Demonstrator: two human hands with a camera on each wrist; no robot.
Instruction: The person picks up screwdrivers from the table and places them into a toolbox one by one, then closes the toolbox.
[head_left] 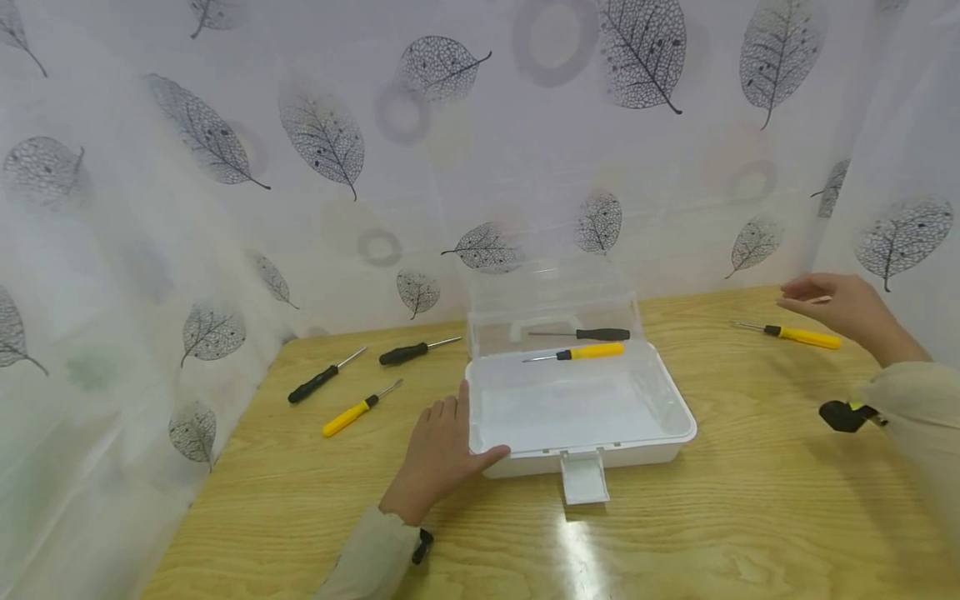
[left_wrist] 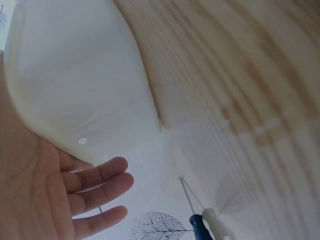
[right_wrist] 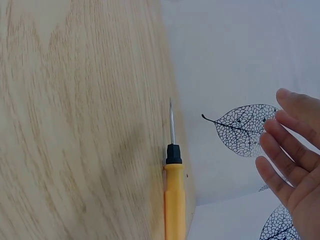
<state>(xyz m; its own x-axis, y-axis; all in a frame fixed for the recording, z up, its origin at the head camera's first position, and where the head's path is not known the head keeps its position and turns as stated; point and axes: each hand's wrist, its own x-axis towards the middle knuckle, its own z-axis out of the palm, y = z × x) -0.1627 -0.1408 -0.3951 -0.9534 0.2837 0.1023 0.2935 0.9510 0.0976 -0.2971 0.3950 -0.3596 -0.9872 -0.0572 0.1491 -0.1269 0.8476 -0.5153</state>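
My left hand [head_left: 441, 450] rests on the left side of a white plastic toolbox [head_left: 678, 408], its thumb along the front rim and its fingers fairly straight. In the left wrist view the box's outer wall [left_wrist: 85, 75] lies against that hand. Above the table at the right, my right hand [head_left: 847, 308] hovers with relaxed fingers and holds nothing. Below it lies a yellow-handled screwdriver [head_left: 810, 337], also in the right wrist view with its black collar and thin shaft. Another yellow screwdriver [head_left: 596, 351] and a black one [head_left: 603, 334] show at the toolbox's back.
Left of the toolbox lie two black screwdrivers [head_left: 315, 383] and a yellow one [head_left: 348, 417]. The clear lid [head_left: 551, 287] stands raised at the back, and the front latch [head_left: 585, 479] hangs down. A leaf-print curtain [head_left: 510, 183] borders the wooden table [head_left: 487, 550].
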